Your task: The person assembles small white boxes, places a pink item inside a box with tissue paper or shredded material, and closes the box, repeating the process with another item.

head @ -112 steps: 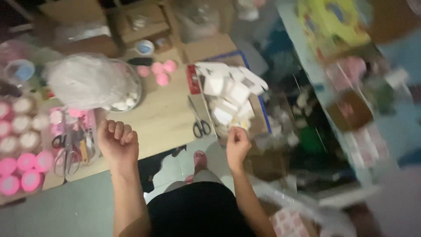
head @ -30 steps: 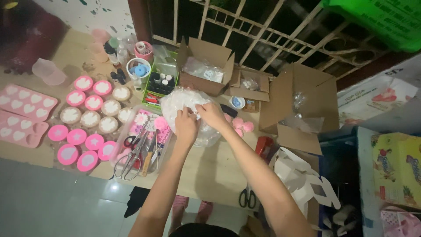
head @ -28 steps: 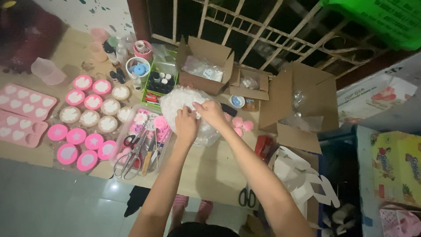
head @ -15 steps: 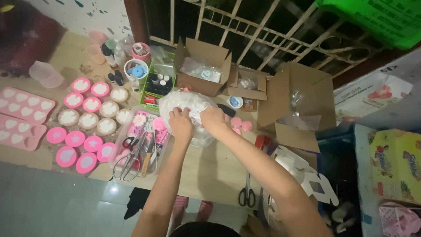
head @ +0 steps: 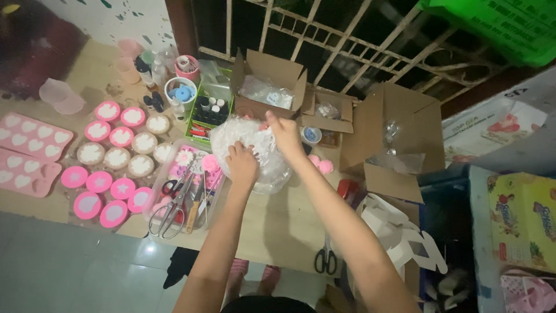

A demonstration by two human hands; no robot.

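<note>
Hands are both on the clear plastic bag [head: 252, 152] of white shredded filling, which sits near the middle of the frame on the table [head: 278, 232]. The left hand [head: 242, 164] is closed on the lower front of the bag, and the right hand [head: 284, 128] pinches its upper right side, so the two hands are close together with the bag between them. The bag looks full and bulging; whether its mouth is open I cannot tell, because the fingers cover it. At the left of the frame the round pink moulds [head: 110, 156] stand in rows, most with a pale filling inside, and two pink heart trays [head: 26, 156] lie further left — this part looks finished. Just left of the bag a clear tray with scissors and tools [head: 182, 194] nearly touches it. Behind the bag, toward the upper middle, an open cardboard box [head: 269, 87] stands close, and a larger open box [head: 391, 136] is at the right. Free room is mostly below the bag — bare table down to its near edge, with only black scissors [head: 325, 259] lying near that edge.
</note>
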